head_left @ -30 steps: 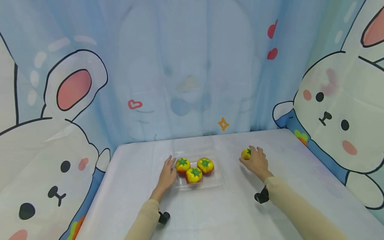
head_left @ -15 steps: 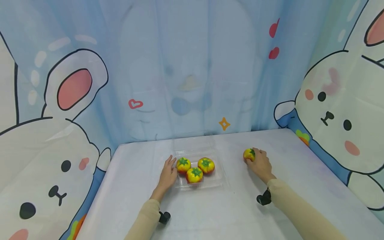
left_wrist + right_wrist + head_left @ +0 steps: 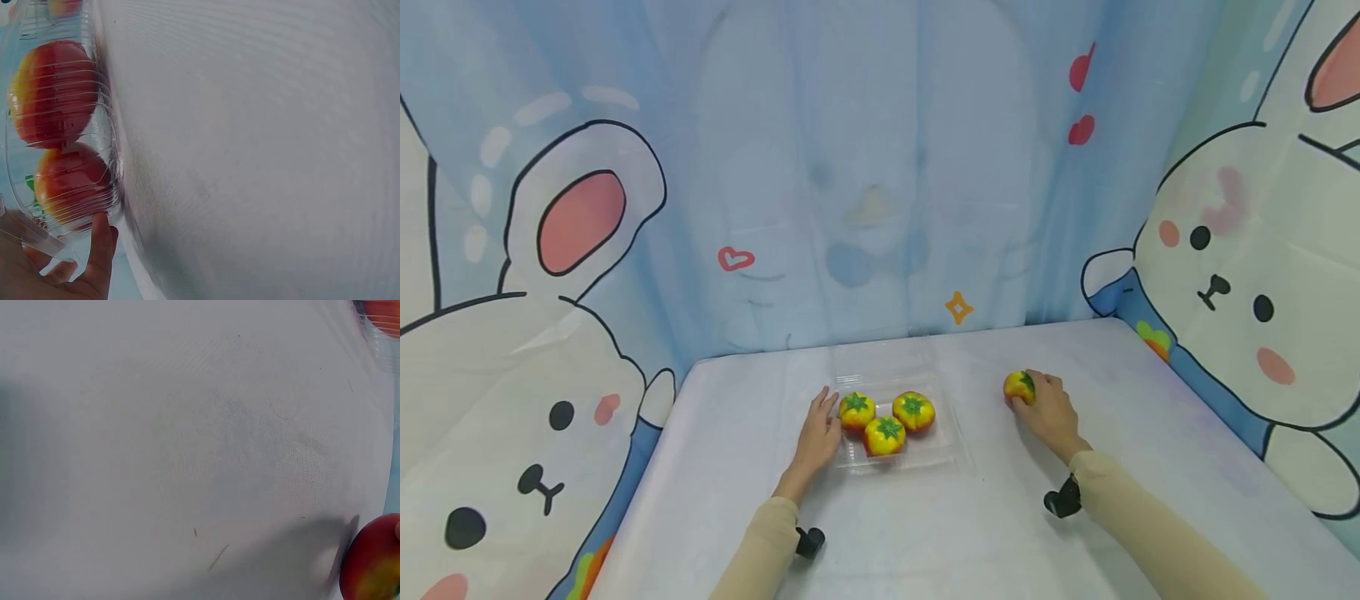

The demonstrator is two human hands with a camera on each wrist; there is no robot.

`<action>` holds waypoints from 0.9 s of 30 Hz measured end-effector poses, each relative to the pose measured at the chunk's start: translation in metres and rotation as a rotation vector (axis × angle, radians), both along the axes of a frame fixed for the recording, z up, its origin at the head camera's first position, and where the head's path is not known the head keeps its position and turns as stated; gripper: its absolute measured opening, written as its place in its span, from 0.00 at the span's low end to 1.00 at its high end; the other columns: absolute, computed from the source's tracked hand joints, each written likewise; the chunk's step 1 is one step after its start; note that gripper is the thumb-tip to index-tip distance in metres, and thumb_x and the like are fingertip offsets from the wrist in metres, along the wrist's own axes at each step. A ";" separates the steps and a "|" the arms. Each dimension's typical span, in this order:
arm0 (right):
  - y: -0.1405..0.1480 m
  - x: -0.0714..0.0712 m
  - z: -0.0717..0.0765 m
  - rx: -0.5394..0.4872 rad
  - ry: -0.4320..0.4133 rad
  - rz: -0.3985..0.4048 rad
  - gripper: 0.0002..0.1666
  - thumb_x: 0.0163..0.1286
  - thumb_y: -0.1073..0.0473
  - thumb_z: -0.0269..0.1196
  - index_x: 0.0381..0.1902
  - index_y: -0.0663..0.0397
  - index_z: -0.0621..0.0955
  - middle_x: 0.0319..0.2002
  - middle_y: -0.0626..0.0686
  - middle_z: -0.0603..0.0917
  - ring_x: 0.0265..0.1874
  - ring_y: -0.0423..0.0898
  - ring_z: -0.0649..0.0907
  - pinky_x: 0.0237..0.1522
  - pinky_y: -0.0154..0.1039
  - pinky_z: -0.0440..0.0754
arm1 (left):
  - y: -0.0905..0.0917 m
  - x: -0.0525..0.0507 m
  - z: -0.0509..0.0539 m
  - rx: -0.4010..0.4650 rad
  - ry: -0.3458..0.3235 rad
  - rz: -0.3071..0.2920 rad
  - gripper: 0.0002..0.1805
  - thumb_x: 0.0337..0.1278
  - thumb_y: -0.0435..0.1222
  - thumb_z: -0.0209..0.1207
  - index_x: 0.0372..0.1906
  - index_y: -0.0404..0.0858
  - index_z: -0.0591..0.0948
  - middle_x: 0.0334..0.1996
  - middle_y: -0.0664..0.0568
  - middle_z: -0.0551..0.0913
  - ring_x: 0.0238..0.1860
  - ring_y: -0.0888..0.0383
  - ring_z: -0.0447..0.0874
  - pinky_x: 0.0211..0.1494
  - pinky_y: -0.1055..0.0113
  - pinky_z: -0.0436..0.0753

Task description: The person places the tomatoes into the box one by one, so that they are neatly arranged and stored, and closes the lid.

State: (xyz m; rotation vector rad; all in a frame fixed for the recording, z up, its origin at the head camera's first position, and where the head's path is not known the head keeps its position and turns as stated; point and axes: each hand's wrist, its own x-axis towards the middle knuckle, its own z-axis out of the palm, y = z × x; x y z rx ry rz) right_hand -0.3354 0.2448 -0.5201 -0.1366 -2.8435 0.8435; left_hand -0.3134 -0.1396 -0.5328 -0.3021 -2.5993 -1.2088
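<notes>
A clear plastic box (image 3: 942, 450) on the white table holds three yellow-and-red persimmons (image 3: 885, 437) with green leafy tops. My left hand (image 3: 817, 437) rests against the left side of this box, its fingers fairly straight. In the left wrist view a fingertip (image 3: 100, 228) touches the ribbed clear wall, with red fruit behind it. Off to the right, my right hand (image 3: 1051, 414) grips another persimmon (image 3: 1018, 387), fingers and thumb around its right side. In the right wrist view only part of that persimmon (image 3: 373, 559) shows, and most of the hand is out of frame.
The box's transparent lid (image 3: 880, 361) lies open behind it, towards the table's back edge. A light blue curtain (image 3: 865, 167) with cartoon rabbits hangs behind and beside the white table (image 3: 917, 542). Tiny green scraps (image 3: 219, 556) lie on the cloth.
My right hand has settled from above the persimmon to its right side, fingers now closer around it. The persimmon has barely shifted. My left hand stays at the box.
</notes>
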 end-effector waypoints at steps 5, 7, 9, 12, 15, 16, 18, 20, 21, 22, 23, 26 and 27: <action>-0.001 0.005 0.005 0.008 0.020 0.036 0.35 0.70 0.56 0.59 0.69 0.68 0.63 0.64 0.76 0.62 0.57 0.73 0.71 0.56 0.71 0.71 | 0.001 -0.001 0.000 0.004 -0.001 0.000 0.26 0.62 0.29 0.46 0.66 0.26 0.70 0.72 0.34 0.61 0.62 0.37 0.73 0.64 0.45 0.74; -0.002 0.008 0.008 0.011 0.027 0.049 0.35 0.70 0.55 0.60 0.69 0.68 0.64 0.65 0.76 0.62 0.57 0.72 0.71 0.56 0.71 0.71 | 0.001 0.000 0.000 0.008 -0.006 -0.003 0.26 0.63 0.29 0.46 0.66 0.26 0.70 0.72 0.34 0.60 0.62 0.37 0.73 0.64 0.45 0.74; -0.003 0.010 0.012 0.015 0.037 0.063 0.36 0.70 0.55 0.60 0.69 0.67 0.64 0.65 0.75 0.63 0.57 0.72 0.71 0.56 0.71 0.71 | 0.001 0.000 0.001 0.013 -0.010 -0.005 0.27 0.63 0.29 0.46 0.67 0.26 0.70 0.72 0.34 0.60 0.63 0.37 0.72 0.64 0.45 0.73; -0.007 0.014 0.018 0.026 0.059 0.085 0.36 0.70 0.55 0.61 0.69 0.68 0.65 0.64 0.75 0.64 0.57 0.72 0.72 0.57 0.70 0.71 | 0.001 0.000 0.001 0.012 -0.005 -0.007 0.27 0.62 0.29 0.46 0.66 0.25 0.70 0.72 0.33 0.60 0.63 0.37 0.72 0.64 0.45 0.73; -0.012 0.017 0.024 0.024 0.088 0.111 0.35 0.69 0.56 0.62 0.68 0.68 0.66 0.64 0.75 0.65 0.57 0.71 0.72 0.58 0.69 0.71 | 0.001 -0.001 0.002 0.011 0.001 -0.006 0.27 0.62 0.29 0.46 0.66 0.25 0.70 0.72 0.33 0.61 0.63 0.37 0.72 0.64 0.44 0.73; -0.015 0.018 0.026 0.023 0.102 0.123 0.35 0.69 0.57 0.63 0.68 0.68 0.66 0.63 0.75 0.65 0.56 0.71 0.72 0.58 0.69 0.71 | 0.001 -0.001 0.002 0.011 0.000 -0.005 0.27 0.62 0.29 0.46 0.66 0.26 0.70 0.72 0.33 0.61 0.64 0.37 0.72 0.64 0.45 0.73; -0.019 0.022 0.030 0.018 0.121 0.145 0.35 0.68 0.57 0.64 0.68 0.67 0.67 0.63 0.75 0.66 0.56 0.71 0.73 0.58 0.69 0.72 | 0.001 0.000 0.003 0.016 -0.009 -0.002 0.27 0.63 0.29 0.47 0.67 0.26 0.70 0.72 0.34 0.60 0.64 0.37 0.71 0.65 0.45 0.73; -0.024 0.025 0.034 0.020 0.138 0.167 0.35 0.68 0.58 0.64 0.68 0.67 0.67 0.62 0.74 0.67 0.57 0.70 0.73 0.57 0.69 0.72 | 0.001 0.000 0.003 0.020 -0.007 -0.002 0.27 0.62 0.29 0.47 0.66 0.26 0.70 0.72 0.34 0.61 0.65 0.36 0.70 0.65 0.44 0.72; -0.027 0.027 0.036 0.020 0.146 0.177 0.35 0.67 0.58 0.64 0.67 0.67 0.67 0.62 0.74 0.67 0.57 0.70 0.73 0.57 0.68 0.73 | 0.001 0.000 0.003 0.021 -0.005 -0.002 0.27 0.62 0.29 0.47 0.66 0.26 0.70 0.72 0.34 0.61 0.65 0.36 0.70 0.65 0.44 0.72; -0.030 0.029 0.038 0.024 0.152 0.187 0.35 0.67 0.58 0.64 0.67 0.67 0.68 0.62 0.74 0.67 0.57 0.70 0.74 0.56 0.68 0.73 | 0.001 0.000 0.003 0.019 -0.004 -0.002 0.27 0.62 0.29 0.47 0.66 0.26 0.70 0.72 0.33 0.61 0.66 0.36 0.69 0.65 0.44 0.71; -0.032 0.031 0.040 0.024 0.155 0.193 0.35 0.67 0.57 0.65 0.68 0.67 0.68 0.62 0.74 0.68 0.57 0.69 0.74 0.57 0.68 0.73 | 0.002 0.000 0.003 0.018 -0.003 -0.001 0.27 0.62 0.29 0.47 0.66 0.26 0.70 0.72 0.33 0.61 0.66 0.36 0.69 0.66 0.44 0.71; -0.041 0.035 0.046 0.025 0.170 0.215 0.35 0.66 0.58 0.65 0.67 0.66 0.68 0.62 0.73 0.68 0.58 0.69 0.74 0.57 0.66 0.74 | 0.002 0.000 0.002 0.016 -0.006 0.001 0.27 0.62 0.29 0.47 0.66 0.26 0.70 0.72 0.34 0.61 0.66 0.36 0.69 0.66 0.44 0.71; -0.044 0.037 0.047 0.024 0.176 0.221 0.35 0.66 0.58 0.66 0.67 0.66 0.69 0.62 0.73 0.68 0.58 0.69 0.74 0.57 0.66 0.74 | 0.002 0.000 0.002 0.015 -0.011 0.002 0.27 0.63 0.29 0.47 0.67 0.26 0.70 0.72 0.34 0.60 0.66 0.37 0.69 0.66 0.45 0.72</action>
